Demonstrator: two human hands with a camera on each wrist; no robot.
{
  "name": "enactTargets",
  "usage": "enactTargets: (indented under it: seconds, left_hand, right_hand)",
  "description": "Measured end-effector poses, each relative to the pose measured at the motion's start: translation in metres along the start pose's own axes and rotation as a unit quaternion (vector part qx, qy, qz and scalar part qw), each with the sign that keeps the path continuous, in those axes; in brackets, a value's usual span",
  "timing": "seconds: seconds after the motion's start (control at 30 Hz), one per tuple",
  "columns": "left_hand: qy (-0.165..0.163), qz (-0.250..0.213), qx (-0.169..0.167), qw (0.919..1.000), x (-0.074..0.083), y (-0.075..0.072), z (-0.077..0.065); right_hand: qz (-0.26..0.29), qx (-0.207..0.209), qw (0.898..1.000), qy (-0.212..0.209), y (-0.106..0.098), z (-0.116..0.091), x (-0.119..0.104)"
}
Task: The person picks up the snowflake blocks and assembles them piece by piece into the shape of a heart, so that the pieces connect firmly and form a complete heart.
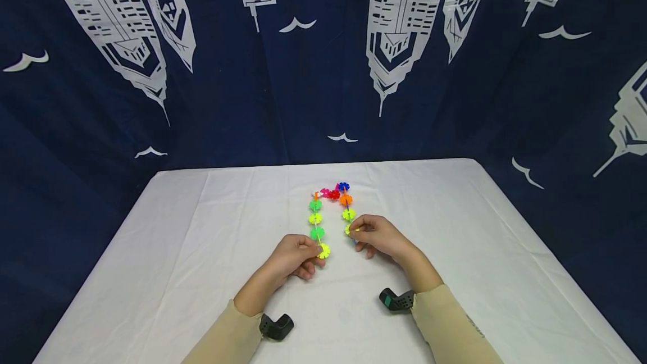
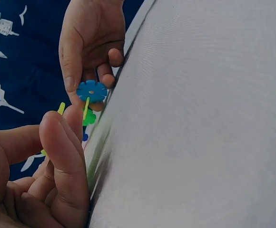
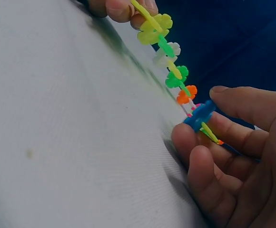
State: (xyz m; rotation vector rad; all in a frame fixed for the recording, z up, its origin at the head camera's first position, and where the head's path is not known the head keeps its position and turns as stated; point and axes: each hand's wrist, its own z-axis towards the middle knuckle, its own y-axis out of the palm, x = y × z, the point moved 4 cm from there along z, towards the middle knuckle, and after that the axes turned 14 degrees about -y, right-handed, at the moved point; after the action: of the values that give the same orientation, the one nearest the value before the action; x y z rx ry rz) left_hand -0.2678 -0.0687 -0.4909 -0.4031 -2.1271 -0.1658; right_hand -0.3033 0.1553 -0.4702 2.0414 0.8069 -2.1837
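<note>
A chain of colourful flower-shaped plastic interlocking discs lies on the white-covered table in an arch, its two ends towards me. My left hand pinches the yellow disc at the left end between thumb and fingers. At the right end, my right hand holds a blue disc by its edge, beside a yellow one. The left wrist view shows the blue disc's notched face, with a yellow disc edge-on against it. A gap separates the two ends. My left fingers partly hide their disc in that view.
The white tablecloth spreads around the chain, lightly creased. Behind the table hangs a dark blue curtain printed with white buildings and birds. A black camera mount sits on each wrist.
</note>
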Motion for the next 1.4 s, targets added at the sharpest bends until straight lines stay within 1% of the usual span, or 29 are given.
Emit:
enactTargets:
  seconds: [0.2, 0.33, 0.47, 0.6, 0.73, 0.9, 1.0, 1.07, 1.17, 1.23, 1.3, 1.4]
  left_hand:
    - [-0.004, 0.034, -0.019, 0.9992, 0.000, 0.003, -0.002]
    - [-0.005, 0.066, -0.033, 0.9972, 0.000, 0.005, -0.005]
    - [-0.001, 0.079, -0.043, 0.9959, 0.001, 0.006, -0.007]
    - [0.002, 0.076, -0.044, 0.9962, 0.000, 0.005, -0.007]
    - [0.006, 0.056, -0.044, 0.9974, 0.000, 0.006, -0.005]
    - [0.014, 0.028, -0.040, 0.9987, 0.000, 0.009, -0.003]
    - [0.018, 0.022, -0.037, 0.9989, -0.001, 0.011, -0.003]
    - [0.020, 0.022, -0.036, 0.9989, -0.001, 0.012, -0.003]
    - [0.017, 0.029, -0.035, 0.9988, -0.002, 0.012, -0.003]
    - [0.011, 0.049, -0.038, 0.9980, -0.002, 0.012, -0.004]
    - [0.008, 0.078, -0.047, 0.9958, -0.002, 0.011, -0.006]
    - [0.010, 0.127, -0.067, 0.9895, 0.000, 0.010, -0.013]
  right_hand:
    - [-0.032, -0.033, 0.999, 0.001, 0.002, -0.002, -0.001]
    - [-0.041, -0.054, 0.998, -0.009, 0.002, -0.003, -0.002]
    - [-0.043, -0.066, 0.997, -0.024, 0.001, -0.004, -0.003]
    - [-0.036, -0.075, 0.996, -0.029, 0.000, -0.005, -0.003]
    - [-0.004, -0.082, 0.996, -0.039, 0.003, -0.005, -0.003]
    - [0.054, -0.073, 0.995, -0.042, 0.011, -0.003, -0.005]
    - [0.061, -0.064, 0.995, -0.042, 0.015, -0.002, -0.005]
    - [0.053, -0.059, 0.996, -0.043, 0.016, -0.002, -0.006]
    - [0.026, -0.055, 0.998, -0.035, 0.016, -0.002, -0.005]
    - [0.004, -0.060, 0.998, -0.028, 0.014, -0.003, -0.005]
    - [-0.020, -0.073, 0.997, -0.021, 0.011, -0.004, -0.005]
    - [-0.055, -0.110, 0.992, -0.020, 0.007, -0.008, -0.010]
